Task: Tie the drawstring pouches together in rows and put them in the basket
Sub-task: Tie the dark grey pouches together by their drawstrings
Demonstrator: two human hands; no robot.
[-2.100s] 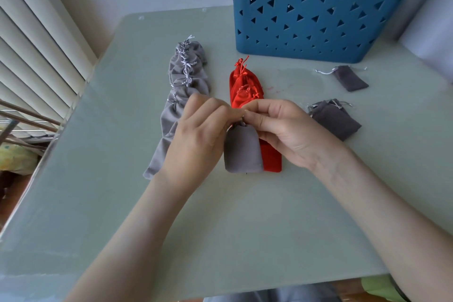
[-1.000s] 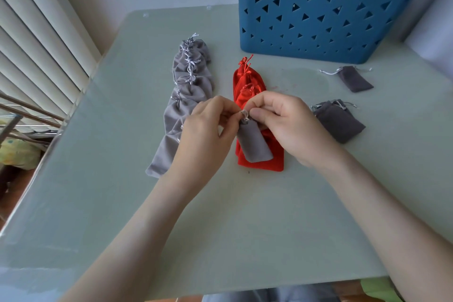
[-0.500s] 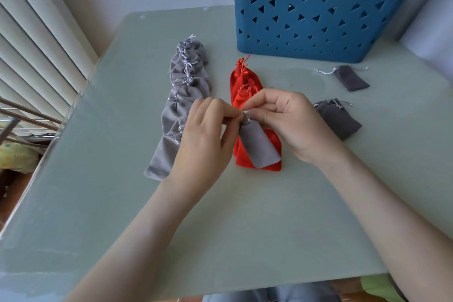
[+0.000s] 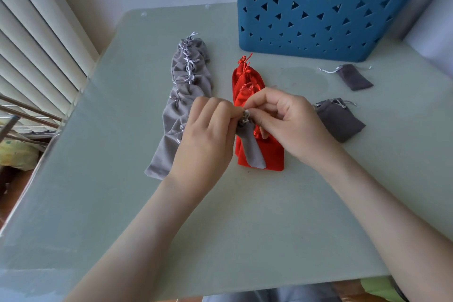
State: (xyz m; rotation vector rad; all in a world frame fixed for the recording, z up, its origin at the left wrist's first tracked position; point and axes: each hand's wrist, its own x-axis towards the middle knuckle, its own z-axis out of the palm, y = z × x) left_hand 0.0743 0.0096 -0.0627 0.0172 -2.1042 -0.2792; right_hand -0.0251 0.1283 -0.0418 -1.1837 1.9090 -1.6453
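Note:
A small grey pouch (image 4: 251, 148) hangs over the red pouch row (image 4: 247, 78), held at its gathered neck. My left hand (image 4: 208, 135) and my right hand (image 4: 291, 125) both pinch the silver drawstring at that neck, fingertips meeting above the red row. A long row of tied light-grey pouches (image 4: 186, 95) lies to the left. Two loose dark-grey pouches lie to the right: a larger pouch (image 4: 340, 121) close to my right hand and a smaller pouch (image 4: 354, 77) farther back. The blue basket (image 4: 326, 7) stands at the back right.
The pale green table (image 4: 220, 228) ends at a front edge near my body. Window blinds (image 4: 31, 44) run along the left side, with a gap below the table's left edge.
The held grey pouch has swung from lying flat to hanging narrow and twisted over the red row. Both hands stayed at its neck, working the drawstring.

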